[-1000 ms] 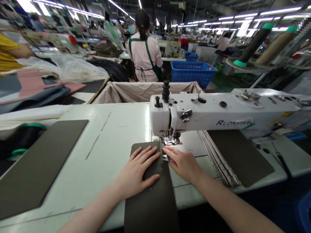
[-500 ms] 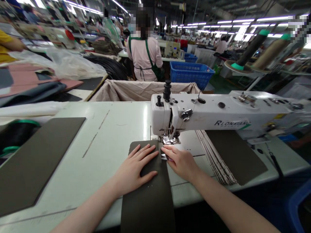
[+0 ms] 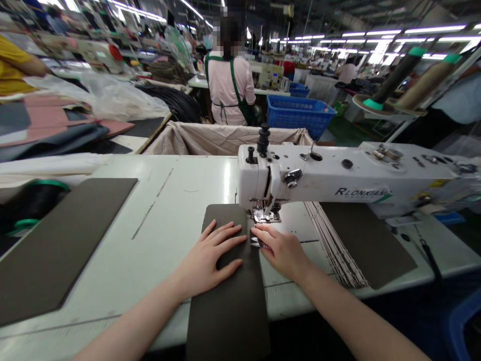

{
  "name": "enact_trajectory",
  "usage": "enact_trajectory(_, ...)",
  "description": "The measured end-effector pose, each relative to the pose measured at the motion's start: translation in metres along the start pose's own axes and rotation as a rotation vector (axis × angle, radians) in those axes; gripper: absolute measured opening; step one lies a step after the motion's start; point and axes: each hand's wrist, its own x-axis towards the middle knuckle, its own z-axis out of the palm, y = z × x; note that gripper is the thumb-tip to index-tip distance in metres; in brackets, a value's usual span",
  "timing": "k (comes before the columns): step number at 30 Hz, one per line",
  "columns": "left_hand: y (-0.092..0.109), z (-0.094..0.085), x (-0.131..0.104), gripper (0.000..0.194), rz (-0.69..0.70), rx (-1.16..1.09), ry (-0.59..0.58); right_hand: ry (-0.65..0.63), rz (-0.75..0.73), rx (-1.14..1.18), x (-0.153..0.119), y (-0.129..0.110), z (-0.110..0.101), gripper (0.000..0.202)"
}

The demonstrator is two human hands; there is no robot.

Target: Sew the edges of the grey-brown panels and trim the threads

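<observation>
My left hand (image 3: 214,258) lies flat with spread fingers on a dark olive panel (image 3: 229,321), which runs along the left of the sewing machine's presser foot (image 3: 265,216) and hangs over the table's front edge. My right hand (image 3: 283,253) is at the panel's right edge, just in front of the foot, fingertips pressing down. Tucked in that hand are small thread snips (image 3: 255,242); their silver blades poke out to the left, and the palm hides most of the handle. The white sewing machine (image 3: 319,173) stands over the panel's right edge.
A fanned stack of similar panels (image 3: 370,245) lies right, partly under the machine arm. Another dark panel (image 3: 71,245) rests left beside a black thread cone (image 3: 33,200). Behind the table are a cloth-lined bin (image 3: 225,138), a blue basket (image 3: 298,113) and a person in a green apron (image 3: 230,85).
The panel has slid away from me past the presser foot, its far edge now farther back. Both hands keep nearly the same place and pose. The whole view has shifted slightly.
</observation>
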Motion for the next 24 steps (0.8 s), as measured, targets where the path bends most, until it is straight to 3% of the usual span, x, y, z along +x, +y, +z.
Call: enact_trajectory(24,-0.0005,0.001,-0.0005,0.047,0.007,-0.021,0.036,0.007,0.007,0.005,0.0004,0.0018,0.0015,0.044)
